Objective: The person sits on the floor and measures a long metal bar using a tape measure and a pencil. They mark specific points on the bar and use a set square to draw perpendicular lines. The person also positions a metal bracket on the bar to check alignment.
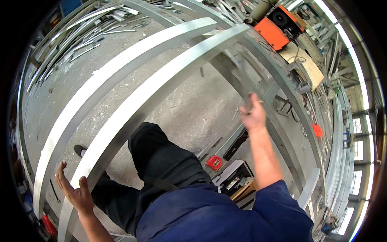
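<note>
Two long, silvery rectangular metal tubes run side by side from the lower left to the upper middle: the outer tube (pixel 109 74) and the inner tube (pixel 149 94). Over the near end of the inner tube, my left hand (pixel 76 197) is open, its fingers spread to one side and its thumb to the other; whether it touches the metal is unclear. My right hand (pixel 254 116) is raised at the right, by a grey metal frame bar (pixel 229 74). Its fingers are blurred, and a faint grey streak above them leaves unclear whether anything is held.
A red tape measure (pixel 214 162) lies near my waist, close to an open box (pixel 238 177) of small items. An orange machine (pixel 278 28) stands at the upper right. Metal offcuts (pixel 100 22) are heaped at the far left. My leg (pixel 161 153) is beside the inner tube.
</note>
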Demonstrator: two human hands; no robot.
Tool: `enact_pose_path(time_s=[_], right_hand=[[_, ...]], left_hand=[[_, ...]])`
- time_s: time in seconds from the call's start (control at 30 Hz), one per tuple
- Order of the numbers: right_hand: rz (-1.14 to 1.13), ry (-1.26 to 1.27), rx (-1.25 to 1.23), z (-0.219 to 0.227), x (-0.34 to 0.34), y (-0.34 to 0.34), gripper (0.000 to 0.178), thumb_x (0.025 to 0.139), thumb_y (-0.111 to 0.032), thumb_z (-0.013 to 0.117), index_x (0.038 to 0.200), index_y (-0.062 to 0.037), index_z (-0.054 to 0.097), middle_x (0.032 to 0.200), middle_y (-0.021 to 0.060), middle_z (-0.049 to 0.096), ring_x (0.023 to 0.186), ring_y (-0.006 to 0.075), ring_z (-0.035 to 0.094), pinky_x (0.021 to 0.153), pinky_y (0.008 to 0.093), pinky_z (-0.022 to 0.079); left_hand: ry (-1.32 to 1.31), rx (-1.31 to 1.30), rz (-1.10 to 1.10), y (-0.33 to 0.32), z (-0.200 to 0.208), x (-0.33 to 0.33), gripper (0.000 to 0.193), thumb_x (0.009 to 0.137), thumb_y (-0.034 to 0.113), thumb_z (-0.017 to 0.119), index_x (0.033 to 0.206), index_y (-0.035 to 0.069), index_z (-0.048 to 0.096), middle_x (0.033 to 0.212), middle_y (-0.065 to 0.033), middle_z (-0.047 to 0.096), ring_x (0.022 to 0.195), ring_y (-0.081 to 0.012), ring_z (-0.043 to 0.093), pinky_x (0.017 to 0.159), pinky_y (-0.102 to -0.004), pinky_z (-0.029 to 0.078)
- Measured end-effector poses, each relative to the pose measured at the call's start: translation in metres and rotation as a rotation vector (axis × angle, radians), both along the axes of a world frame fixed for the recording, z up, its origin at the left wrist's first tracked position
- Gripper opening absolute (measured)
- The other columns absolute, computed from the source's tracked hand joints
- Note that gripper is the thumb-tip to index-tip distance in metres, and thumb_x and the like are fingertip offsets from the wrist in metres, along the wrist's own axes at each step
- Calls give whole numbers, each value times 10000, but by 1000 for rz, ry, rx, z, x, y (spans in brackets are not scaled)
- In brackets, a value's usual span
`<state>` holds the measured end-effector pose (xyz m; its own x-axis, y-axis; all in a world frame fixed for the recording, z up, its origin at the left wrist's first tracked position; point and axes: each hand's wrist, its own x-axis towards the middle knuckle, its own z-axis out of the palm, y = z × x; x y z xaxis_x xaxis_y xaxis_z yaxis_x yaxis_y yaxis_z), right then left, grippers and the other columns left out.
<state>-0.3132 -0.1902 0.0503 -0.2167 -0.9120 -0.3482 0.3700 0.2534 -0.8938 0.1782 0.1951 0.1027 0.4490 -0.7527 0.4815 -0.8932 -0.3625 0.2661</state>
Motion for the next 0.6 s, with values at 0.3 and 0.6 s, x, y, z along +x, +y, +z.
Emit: enact_pose_path(time_s=[0.3,0.6], right_hand=[[-823,12,402,-104,-313,18,80,1072,-256,645,1050,-181,627,753,-41,458,545,97,356,495,267,310],[-589,327,535,-149,-366,19,431,985,-399,755,1219,-51,656,845,27,568,566,162,380,478,363,287]], left_hand=[[73,213,69,7,-33,24,695,1028,481,659,1528,29,488,1431,-196,577,1373,-401,506,1163,-509,380],[-13,178,164,17,-6,33,623,966,260,758,1501,42,525,1491,-195,550,1404,-411,497,1183,-506,377]])
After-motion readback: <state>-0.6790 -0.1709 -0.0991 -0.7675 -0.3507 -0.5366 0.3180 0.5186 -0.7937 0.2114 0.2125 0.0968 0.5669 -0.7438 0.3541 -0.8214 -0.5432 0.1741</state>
